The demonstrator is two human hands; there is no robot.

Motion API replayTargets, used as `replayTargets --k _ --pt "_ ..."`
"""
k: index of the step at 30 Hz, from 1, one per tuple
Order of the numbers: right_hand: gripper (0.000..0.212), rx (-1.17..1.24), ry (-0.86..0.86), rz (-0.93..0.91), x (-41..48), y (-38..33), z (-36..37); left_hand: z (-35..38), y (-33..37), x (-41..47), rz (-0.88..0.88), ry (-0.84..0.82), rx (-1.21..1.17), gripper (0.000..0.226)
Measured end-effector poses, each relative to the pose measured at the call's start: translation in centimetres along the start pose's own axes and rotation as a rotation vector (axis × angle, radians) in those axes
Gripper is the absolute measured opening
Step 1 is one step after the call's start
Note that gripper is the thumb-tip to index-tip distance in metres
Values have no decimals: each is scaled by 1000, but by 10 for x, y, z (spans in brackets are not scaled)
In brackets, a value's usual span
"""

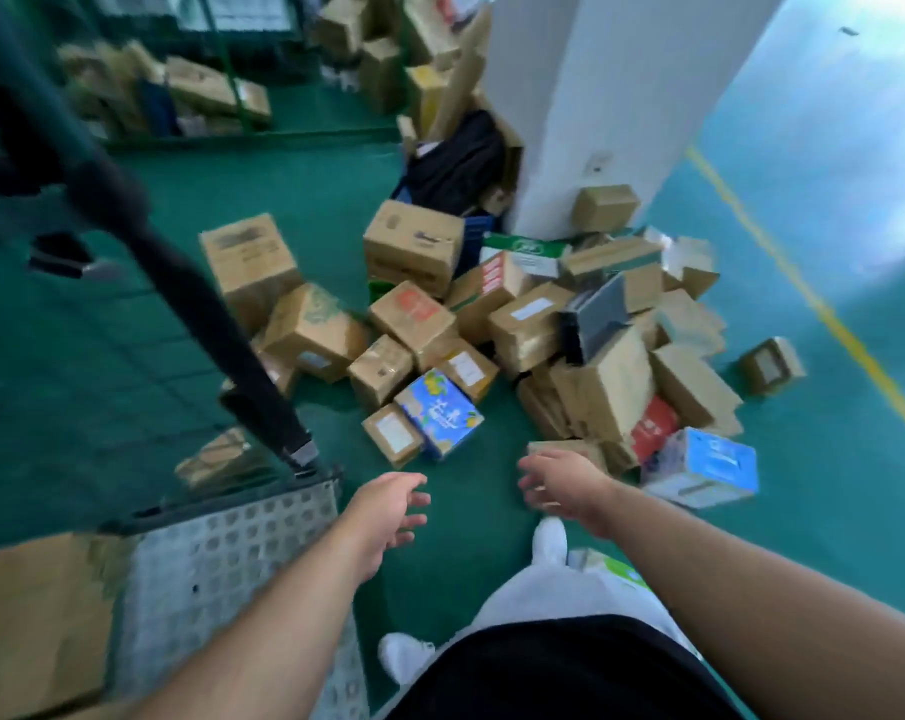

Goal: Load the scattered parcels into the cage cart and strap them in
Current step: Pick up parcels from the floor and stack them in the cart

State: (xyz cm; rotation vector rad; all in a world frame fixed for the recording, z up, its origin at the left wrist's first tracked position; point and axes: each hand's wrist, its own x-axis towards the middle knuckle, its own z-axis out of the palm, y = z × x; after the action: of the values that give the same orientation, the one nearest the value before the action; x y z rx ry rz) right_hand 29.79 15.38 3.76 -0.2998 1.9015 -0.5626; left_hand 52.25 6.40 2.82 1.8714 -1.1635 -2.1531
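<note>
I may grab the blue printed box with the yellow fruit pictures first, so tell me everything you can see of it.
The blue printed box looks like glossy cardboard, blue with yellow fruit pictures, white lettering and pale edges. It looks closed and sits tilted on the green floor at the near edge of the parcel pile. A small brown box with a white label leans against its left side, and other brown boxes press in behind it. Neither the left hand nor the right hand touches it; both are open and empty.

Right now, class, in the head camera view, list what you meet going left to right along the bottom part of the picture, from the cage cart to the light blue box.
Cardboard parcel on the cart → perforated metal cart floor → left hand → right hand → light blue box.
</note>
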Motion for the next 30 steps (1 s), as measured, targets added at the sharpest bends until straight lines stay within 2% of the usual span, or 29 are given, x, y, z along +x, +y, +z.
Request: replayTargets --k 3,7,12,18,23,30 --pt "20 107 -36 68 -3 11 -36 30 24 8 1 -37 72 20" --pt "13 147 26 57 0 28 -85 71 51 27 -18 -64 183 20" --pt "23 291 132 53 37 50 -145 136 92 62 -52 -73 297 22" --pt "24 209 103 151 112 50 -237 219 156 112 -66 -41 383 26" --pt "19 201 140 161 152 51 -305 291 208 132 -54 -67 428 27" --pt "18 255 161 261 187 69 -346 356 239 151 -98 -136 510 28"
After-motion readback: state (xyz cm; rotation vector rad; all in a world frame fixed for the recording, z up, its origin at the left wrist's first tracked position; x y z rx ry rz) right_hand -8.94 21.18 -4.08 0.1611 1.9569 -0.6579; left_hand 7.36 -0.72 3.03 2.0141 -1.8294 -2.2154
